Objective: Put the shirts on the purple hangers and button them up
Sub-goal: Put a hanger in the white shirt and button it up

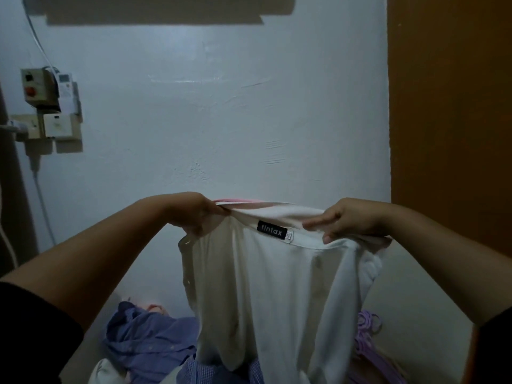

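Observation:
A white shirt (271,295) with a black label at its collar hangs in front of me, held up by the collar. My left hand (194,212) pinches the collar's left end, where a pink edge shows. My right hand (349,220) grips the collar's right side, fingers curled over the fabric. Below on the right lie several purple hangers (368,339), partly hidden behind the shirt. A crumpled blue-purple shirt (144,336) lies low on the left.
A pale wall stands straight ahead, with a switch box and sockets (47,106) and a hanging cable at the left. A brown door or panel (448,106) fills the right side. More checked and white clothes (194,372) lie at the bottom.

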